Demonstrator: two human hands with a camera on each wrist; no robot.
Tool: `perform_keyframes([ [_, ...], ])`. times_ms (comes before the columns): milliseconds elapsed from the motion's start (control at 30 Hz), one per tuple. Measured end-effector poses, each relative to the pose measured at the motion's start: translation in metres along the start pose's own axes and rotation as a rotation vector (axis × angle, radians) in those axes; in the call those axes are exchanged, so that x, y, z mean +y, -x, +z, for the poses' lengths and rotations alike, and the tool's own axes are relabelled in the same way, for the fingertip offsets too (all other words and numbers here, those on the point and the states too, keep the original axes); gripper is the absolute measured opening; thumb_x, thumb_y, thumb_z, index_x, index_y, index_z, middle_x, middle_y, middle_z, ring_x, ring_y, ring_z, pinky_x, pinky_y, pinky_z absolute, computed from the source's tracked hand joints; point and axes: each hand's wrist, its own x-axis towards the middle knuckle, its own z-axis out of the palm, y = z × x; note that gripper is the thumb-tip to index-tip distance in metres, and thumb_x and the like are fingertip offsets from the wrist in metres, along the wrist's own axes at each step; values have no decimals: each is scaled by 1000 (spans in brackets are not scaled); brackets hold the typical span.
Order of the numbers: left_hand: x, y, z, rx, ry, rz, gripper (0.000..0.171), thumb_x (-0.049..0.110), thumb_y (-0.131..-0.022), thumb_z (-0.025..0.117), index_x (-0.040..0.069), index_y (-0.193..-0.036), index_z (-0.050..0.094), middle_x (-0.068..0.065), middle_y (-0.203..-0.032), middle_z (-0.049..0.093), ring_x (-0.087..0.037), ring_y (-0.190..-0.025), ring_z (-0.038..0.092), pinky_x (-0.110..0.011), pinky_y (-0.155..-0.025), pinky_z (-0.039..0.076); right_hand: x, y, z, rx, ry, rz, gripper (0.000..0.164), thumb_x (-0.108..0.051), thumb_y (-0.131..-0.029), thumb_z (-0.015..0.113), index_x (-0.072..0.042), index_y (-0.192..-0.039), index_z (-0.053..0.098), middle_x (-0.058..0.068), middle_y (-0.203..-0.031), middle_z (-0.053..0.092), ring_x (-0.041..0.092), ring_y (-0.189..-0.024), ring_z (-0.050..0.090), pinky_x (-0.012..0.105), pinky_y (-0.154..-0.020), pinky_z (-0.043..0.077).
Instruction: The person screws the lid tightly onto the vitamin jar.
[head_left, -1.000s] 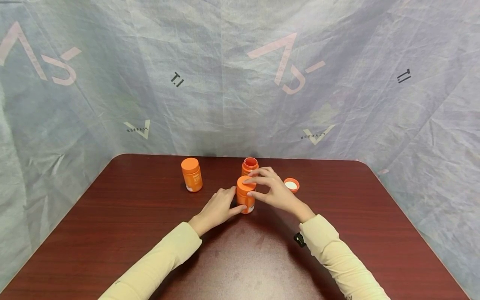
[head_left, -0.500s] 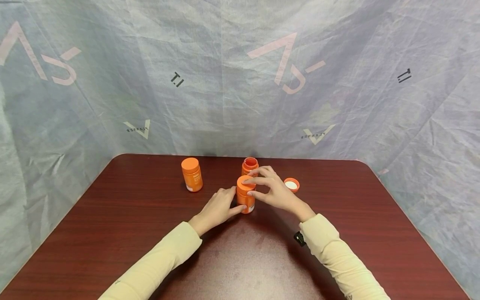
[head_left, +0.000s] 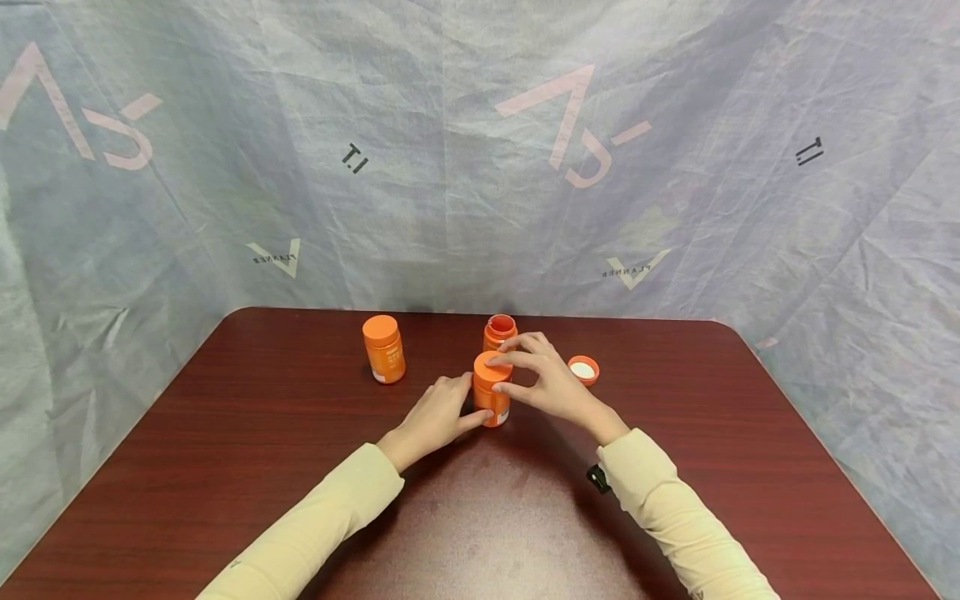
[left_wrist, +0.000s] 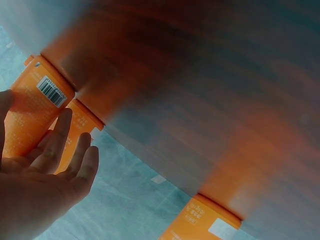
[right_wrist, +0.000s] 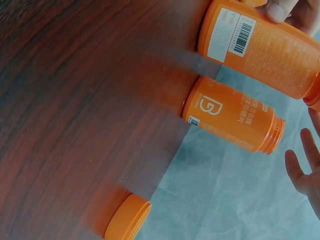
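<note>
An orange screw-cap bottle point(head_left: 492, 398) stands upright on the table between both hands. My left hand point(head_left: 435, 417) holds its body low down, thumb on the near side; in the right wrist view this thumb point(right_wrist: 280, 9) presses beside the barcode label. From the right, my right hand point(head_left: 553, 385) pinches the orange cap point(head_left: 486, 372), its fingertips at the top and rim. Just behind stands an uncapped orange bottle point(head_left: 500, 328), partly covered by the right fingers; its threaded neck point(right_wrist: 272, 135) shows in the right wrist view.
A loose orange cap point(head_left: 583, 372) lies with its white inside up, right of the bottles. Another capped orange bottle point(head_left: 384, 352) stands to the left. The dark red table point(head_left: 247, 450) reaches back to a grey cloth point(head_left: 420, 225) hanging behind it.
</note>
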Motion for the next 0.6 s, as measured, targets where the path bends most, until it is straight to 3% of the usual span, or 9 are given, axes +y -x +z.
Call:
perform_keyframes([
  [300,1,1,0,8,12,1,52,45,-83,61,10,-120,51,-2,-108,63,-25,-93,57,-44,-82,47,3,0,-1,-32,6,52,56,-30,-74,75,-11,-123,54,1,-121,55,19,-112,40,41,-95,35],
  [600,0,1,1,9,13,7,51,44,-84,62,10,-120,51,-3,-109,63,-25,-94,58,-43,-84,47,8,1,-7,-138,-72,141,62,-32,-78,71,-12,-132,46,2,-130,48,20,-118,36,48,-97,35],
])
